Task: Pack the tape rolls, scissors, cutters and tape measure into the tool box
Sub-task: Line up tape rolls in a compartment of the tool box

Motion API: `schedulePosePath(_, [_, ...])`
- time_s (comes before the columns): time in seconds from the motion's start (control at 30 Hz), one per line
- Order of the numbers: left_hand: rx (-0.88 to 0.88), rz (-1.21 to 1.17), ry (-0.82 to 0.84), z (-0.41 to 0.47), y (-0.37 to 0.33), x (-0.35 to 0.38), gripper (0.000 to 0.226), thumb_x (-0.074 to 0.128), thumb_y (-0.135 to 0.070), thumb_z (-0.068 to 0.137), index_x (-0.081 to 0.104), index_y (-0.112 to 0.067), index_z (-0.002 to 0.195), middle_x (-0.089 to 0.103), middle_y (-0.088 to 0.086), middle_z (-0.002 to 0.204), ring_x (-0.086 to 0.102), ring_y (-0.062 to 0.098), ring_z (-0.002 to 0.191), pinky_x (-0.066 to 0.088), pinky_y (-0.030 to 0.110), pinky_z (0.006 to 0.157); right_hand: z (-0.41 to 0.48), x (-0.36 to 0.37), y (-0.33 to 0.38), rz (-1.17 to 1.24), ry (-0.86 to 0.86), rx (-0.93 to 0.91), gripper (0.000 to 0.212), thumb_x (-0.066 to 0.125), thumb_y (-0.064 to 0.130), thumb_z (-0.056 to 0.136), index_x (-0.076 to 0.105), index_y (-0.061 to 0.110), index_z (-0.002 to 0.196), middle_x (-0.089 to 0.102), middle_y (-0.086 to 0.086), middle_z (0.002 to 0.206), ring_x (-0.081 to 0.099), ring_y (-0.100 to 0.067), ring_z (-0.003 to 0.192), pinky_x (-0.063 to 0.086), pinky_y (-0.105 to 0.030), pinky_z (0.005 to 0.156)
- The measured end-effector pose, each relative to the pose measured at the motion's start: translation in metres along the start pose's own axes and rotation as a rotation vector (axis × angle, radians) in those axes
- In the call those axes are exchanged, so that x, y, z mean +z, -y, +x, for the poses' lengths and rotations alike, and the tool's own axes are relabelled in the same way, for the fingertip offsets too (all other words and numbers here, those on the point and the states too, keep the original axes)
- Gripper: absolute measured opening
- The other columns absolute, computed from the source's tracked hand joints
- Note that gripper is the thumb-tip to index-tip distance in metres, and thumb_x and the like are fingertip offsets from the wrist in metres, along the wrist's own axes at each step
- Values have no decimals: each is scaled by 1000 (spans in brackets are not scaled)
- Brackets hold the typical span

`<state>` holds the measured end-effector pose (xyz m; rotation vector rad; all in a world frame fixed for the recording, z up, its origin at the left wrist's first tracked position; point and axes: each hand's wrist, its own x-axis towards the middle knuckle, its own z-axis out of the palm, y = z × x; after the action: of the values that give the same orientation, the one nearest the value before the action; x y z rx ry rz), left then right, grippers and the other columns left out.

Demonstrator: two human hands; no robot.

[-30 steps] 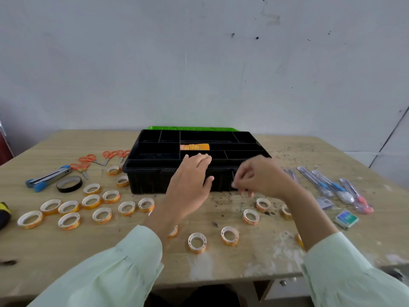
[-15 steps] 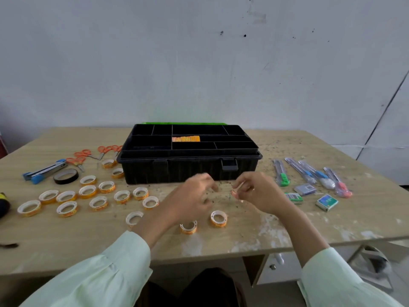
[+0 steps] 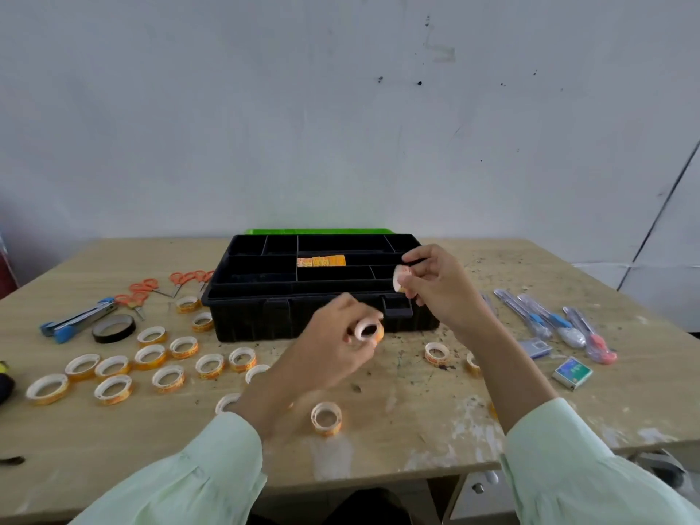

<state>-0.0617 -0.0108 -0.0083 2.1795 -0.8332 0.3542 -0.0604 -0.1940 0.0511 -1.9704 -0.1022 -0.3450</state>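
Note:
The black tool box (image 3: 265, 320) stands open at the table's middle, with orange tape rolls (image 3: 321, 261) packed in one centre compartment. My left hand (image 3: 333, 350) pinches a small orange tape roll (image 3: 368, 331) in front of the box's latch. My right hand (image 3: 435, 286) holds another tape roll (image 3: 399, 278) over the box's right front corner. Several loose tape rolls (image 3: 166, 378) lie on the table to the left and in front. Orange scissors (image 3: 182, 280) lie left of the box, cutters (image 3: 530, 312) to its right.
A black tape ring (image 3: 113, 329) and a blue-handled tool (image 3: 75, 322) lie at far left. A yellow-black object (image 3: 4, 380) sits at the left edge. Small boxes (image 3: 572, 373) lie at right. The wooden table (image 3: 416, 441) ends near me; a white wall stands behind.
Both hands rose from the table, each with a tape roll. The right hand moved up over the box's right front corner; the left came up in front of the latch.

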Motion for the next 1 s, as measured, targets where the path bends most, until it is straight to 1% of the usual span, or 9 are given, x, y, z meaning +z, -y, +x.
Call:
schedulePosePath(0.1, [-4,-85,-199,31,2,-19,26,67,-13,82,64,-16,107,54,-2,103,60,8,87,51,17,78,28,10,9,-19,-46,-34,26,68,10,85,55,15,107,67,-3,79,65,-13,69,54,-32,73])
schedulePosePath(0.2, [-33,-86,-338,64,13,-34,26,68,-12,81,63,-14,107,55,0,104,62,7,88,53,17,80,62,22,11,-112,-35,-74,17,71,6,80,63,17,90,69,-4,72,65,-15,66,58,-38,74])
schedulePosePath(0.27, [-78,-70,-388,80,23,-39,26,68,-12,81,62,-13,107,56,3,104,62,6,88,53,16,80,80,32,10,-193,-27,-87,15,72,5,77,67,16,87,70,-4,70,65,-13,65,57,-33,73])
schedulePosePath(0.37, [-128,-60,-431,93,38,-44,26,68,-11,82,62,-11,107,56,5,103,61,7,87,53,14,77,99,45,7,-342,0,-76,15,75,9,76,71,12,90,71,-2,74,65,-10,70,51,-20,69])
schedulePosePath(0.5, [-144,-48,-452,99,56,-49,25,69,-12,82,63,-13,106,56,3,102,62,9,89,55,20,78,115,55,3,-417,91,-23,15,78,8,74,73,13,87,73,-6,85,68,-16,80,54,-26,74])
schedulePosePath(0.67, [-160,-55,-459,100,67,-52,25,70,-12,81,62,-14,105,56,1,104,61,8,90,55,17,76,121,59,3,-447,187,-40,6,78,13,76,76,12,81,74,-5,80,68,-14,79,54,-25,77])
schedulePosePath(0.8, [-154,-79,-423,104,66,-49,27,70,-13,81,62,-13,107,57,2,106,62,8,90,54,16,77,124,56,2,-458,226,-31,11,67,13,87,78,13,87,72,-1,79,62,-3,68,45,-11,62])
schedulePosePath(0.9, [-150,-89,-393,109,62,-43,33,71,-13,81,60,-11,111,58,1,106,61,7,89,52,12,76,125,56,-1,-345,113,-43,13,63,16,89,75,15,94,69,2,82,59,-6,76,44,-18,67])
schedulePosePath(1.0, [-170,-150,-370,115,55,-36,36,73,-12,79,56,-8,112,60,2,101,62,6,84,53,12,74,121,53,3,2,11,-8,12,66,25,88,68,15,95,72,-2,76,64,-5,61,47,-19,60])
